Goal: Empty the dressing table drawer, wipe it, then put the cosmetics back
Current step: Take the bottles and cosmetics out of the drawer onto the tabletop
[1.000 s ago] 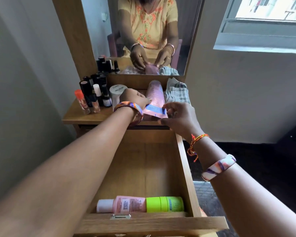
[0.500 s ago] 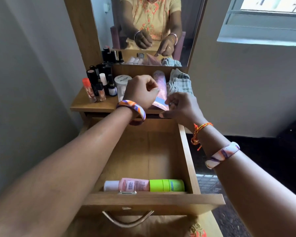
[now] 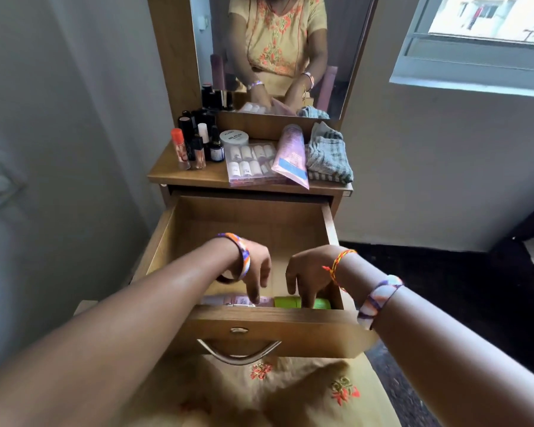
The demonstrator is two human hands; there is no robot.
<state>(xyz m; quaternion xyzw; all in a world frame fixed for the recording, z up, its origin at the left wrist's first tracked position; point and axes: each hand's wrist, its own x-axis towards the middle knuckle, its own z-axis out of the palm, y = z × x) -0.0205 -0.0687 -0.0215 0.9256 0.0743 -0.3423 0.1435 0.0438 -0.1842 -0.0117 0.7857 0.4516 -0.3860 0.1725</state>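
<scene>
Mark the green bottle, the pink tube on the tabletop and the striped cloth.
green bottle (image 3: 321, 303): head view, on its body right of the fingers.
pink tube (image 3: 291, 155): head view, mid-body.
striped cloth (image 3: 329, 158): head view, middle of the folded top.

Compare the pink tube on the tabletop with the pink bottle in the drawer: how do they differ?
The pink tube lies on the tabletop, its flat crimped end toward the camera; the pink bottle lies crosswise in the drawer against the front wall. No hand touches the tube; the left hand has fingers down on the bottle. The tube shows whole, the bottle only partly. Both lie on their sides.
</scene>
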